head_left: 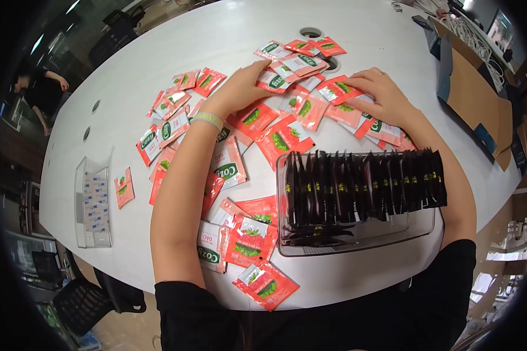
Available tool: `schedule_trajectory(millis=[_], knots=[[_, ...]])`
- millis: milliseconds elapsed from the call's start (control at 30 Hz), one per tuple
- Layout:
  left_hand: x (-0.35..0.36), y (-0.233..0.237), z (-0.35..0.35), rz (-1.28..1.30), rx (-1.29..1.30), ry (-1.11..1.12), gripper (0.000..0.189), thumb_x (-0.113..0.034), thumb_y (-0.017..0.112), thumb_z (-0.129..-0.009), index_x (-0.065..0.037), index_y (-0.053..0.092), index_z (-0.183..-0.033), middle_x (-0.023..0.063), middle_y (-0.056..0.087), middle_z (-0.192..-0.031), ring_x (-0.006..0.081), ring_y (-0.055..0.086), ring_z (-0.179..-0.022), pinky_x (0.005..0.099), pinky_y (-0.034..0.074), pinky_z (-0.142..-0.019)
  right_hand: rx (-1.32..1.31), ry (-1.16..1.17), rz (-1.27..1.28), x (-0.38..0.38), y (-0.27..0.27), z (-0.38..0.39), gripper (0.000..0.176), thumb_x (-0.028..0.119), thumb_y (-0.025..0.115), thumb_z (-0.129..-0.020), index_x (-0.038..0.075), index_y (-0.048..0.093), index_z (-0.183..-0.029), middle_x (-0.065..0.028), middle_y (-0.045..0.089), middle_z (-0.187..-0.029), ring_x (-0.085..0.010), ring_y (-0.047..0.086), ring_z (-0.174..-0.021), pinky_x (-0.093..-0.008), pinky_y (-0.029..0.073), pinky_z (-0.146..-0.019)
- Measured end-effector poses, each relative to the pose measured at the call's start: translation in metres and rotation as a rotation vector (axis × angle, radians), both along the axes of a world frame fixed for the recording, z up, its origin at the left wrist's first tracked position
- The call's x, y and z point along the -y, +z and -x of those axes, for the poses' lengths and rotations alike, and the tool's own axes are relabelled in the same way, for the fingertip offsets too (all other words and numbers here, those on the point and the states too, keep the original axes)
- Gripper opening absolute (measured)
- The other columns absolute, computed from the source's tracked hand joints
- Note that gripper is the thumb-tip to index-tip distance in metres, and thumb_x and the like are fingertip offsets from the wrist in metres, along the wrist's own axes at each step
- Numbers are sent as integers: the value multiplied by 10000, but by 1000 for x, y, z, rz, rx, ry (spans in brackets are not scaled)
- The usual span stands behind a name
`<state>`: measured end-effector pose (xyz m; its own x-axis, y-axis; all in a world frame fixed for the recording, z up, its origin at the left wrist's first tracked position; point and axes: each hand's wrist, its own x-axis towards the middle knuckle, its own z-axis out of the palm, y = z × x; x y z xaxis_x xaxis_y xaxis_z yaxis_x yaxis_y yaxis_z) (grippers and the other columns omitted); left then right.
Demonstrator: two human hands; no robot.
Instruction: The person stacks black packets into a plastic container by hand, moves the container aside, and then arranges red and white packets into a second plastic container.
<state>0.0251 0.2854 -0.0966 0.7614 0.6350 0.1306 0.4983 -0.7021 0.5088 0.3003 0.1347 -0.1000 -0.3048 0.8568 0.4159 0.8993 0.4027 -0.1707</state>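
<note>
My left hand (240, 90), with a pale band at its wrist, reaches into a loose heap of red and pink tea sachets (284, 140). Its fingers and thumb are apart and touch the edge of a green-labelled sachet (273, 81). On the heap's right side, my right hand (383, 96) wears a ring, its thumb and fingers spread at the edge of a red sachet (336, 90). Some fingertips are hidden. Between my forearms stands a clear plastic box (363, 243) with a row of upright black sachets (363, 184); several more lie flat in it.
A clear tray (93, 205) with blue-printed white pieces stands at the left, a single red sachet (124, 188) beside it. An opened cardboard box (474, 93) lies at the right edge. Cable holes (310, 33) pierce the white table (187, 47). Another person (41, 93) is at far left.
</note>
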Motion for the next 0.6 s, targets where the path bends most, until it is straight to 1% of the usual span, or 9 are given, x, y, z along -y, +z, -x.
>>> schedule_trajectory(millis=[67, 100, 267, 333, 367, 467, 500, 533, 600], knots=[[0, 3, 4, -27, 15, 46, 622, -261, 649, -788, -6, 410, -1303, 219, 528, -1215, 334, 524, -1108, 417, 403, -946, -29, 25, -19, -4, -4, -6, 405, 350, 616, -795, 48, 627, -1063, -126, 596, -1025, -272, 523, -962, -366, 406, -855], [2, 7, 4, -52, -13, 74, 560, -209, 641, -787, -3, 447, -1270, 223, 567, -1148, 335, 571, -1031, 389, 456, -881, -22, 25, -58, -4, -6, -8, 374, 326, 615, -801, 43, 630, -1045, -123, 600, -990, -272, 531, -927, -366, 412, -832], [-1, 37, 13, -30, -100, 119, 546, -236, 669, -758, -16, 498, -1228, 210, 599, -1082, 301, 600, -980, 378, 480, -823, -49, -6, -42, -3, 4, -3, 324, 309, 614, -805, 32, 647, -969, -112, 596, -902, -269, 542, -844, -383, 416, -788], [3, 54, 17, -183, 49, 38, 577, -310, 667, -777, -13, 484, -1237, 207, 596, -1103, 306, 564, -1056, 371, 464, -853, 49, 12, -8, -5, 12, -1, 307, 312, 616, -800, 31, 656, -917, -101, 586, -862, -266, 541, -811, -396, 412, -774], [6, 62, 17, -162, 28, 100, 638, -413, 670, -770, -10, 490, -1231, 205, 575, -1151, 327, 534, -1104, 388, 452, -888, 11, 13, 34, -11, 15, 1, 322, 337, 627, -786, 34, 663, -890, -108, 589, -902, -274, 544, -857, -386, 412, -801], [5, 77, 25, -226, -82, 138, 658, -461, 658, -773, -18, 493, -1231, 211, 559, -1173, 338, 523, -1118, 394, 441, -909, -79, 164, -4, -42, 20, 9, 357, 368, 642, -767, 36, 661, -897, -118, 578, -986, -281, 527, -945, -373, 405, -838], [8, 83, 31, -234, -146, 152, 659, -490, 629, -785, -22, 498, -1230, 215, 551, -1183, 339, 516, -1130, 398, 436, -919, -75, 143, 111, -53, 24, 11, 412, 398, 645, -766, 79, 649, -1027, -134, 537, -1126, -298, 475, -1083, -375, 386, -910], [10, 87, 37, -242, -145, 161, 659, -490, 629, -785, -22, 498, -1230, 215, 551, -1183, 339, 516, -1130, 398, 436, -919, -73, 152, 103, -63, 25, 17, 412, 398, 645, -766, 79, 649, -1027, -134, 537, -1126, -298, 475, -1083, -375, 386, -910], [15, 89, 54, -225, -184, 243, 681, -529, 609, -783, -20, 504, -1224, 213, 550, -1186, 339, 515, -1132, 400, 436, -915, -142, 186, 67, -80, 20, 31, 510, 415, 634, -779, 150, 566, -1209, -144, 474, -1254, -311, 411, -1186, -397, 345, -982]])
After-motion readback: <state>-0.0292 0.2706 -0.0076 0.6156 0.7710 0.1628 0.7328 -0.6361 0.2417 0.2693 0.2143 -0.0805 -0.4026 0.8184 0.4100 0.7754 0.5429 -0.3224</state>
